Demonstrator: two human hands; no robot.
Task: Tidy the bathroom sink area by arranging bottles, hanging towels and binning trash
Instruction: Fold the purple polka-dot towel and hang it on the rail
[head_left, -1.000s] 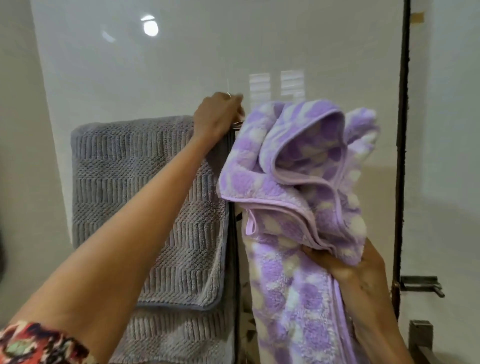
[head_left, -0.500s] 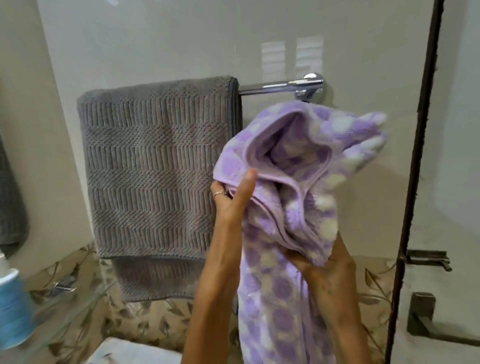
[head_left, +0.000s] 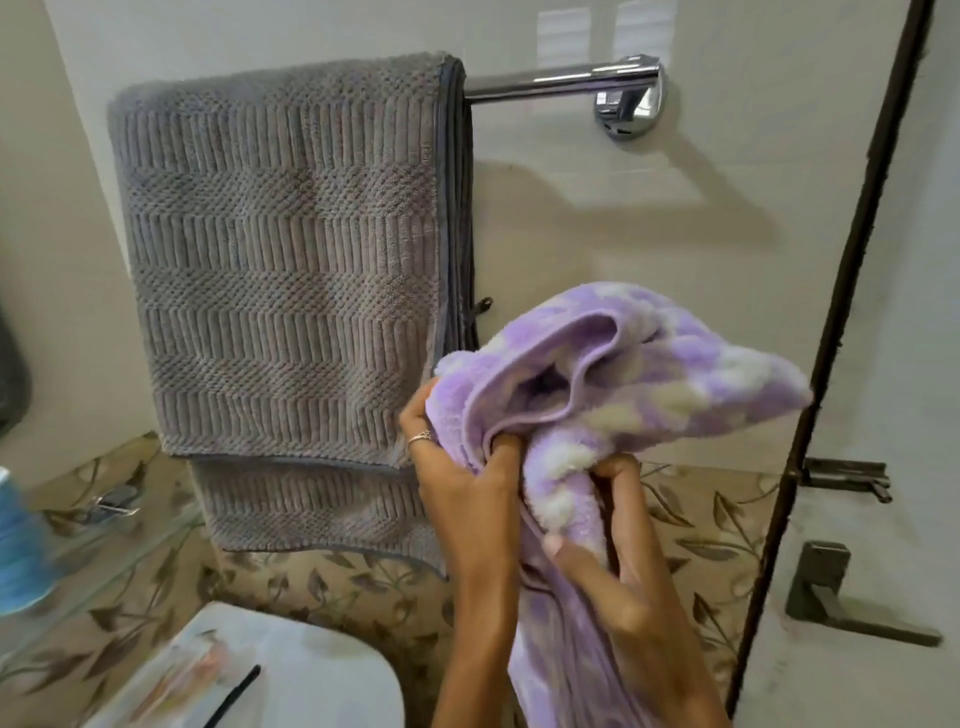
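A fluffy purple-and-white towel is bunched in front of me, below the towel bar. My left hand, with a ring on one finger, grips its left edge. My right hand clutches the folds just beside it, and the rest of the towel hangs down between my arms. A grey ribbed towel hangs folded over the left part of the chrome towel bar. The bar's right part is bare up to its wall mount.
A dark-framed glass door edge with a hinge and a handle stands at the right. A glass shelf with a blurred blue bottle is at the left. A white lid-like surface lies below. The lower wall has leaf-patterned tiles.
My left hand left the bar and came down to grip the purple towel. The towel has dropped lower, away from the bar, and the view has tilted downward.
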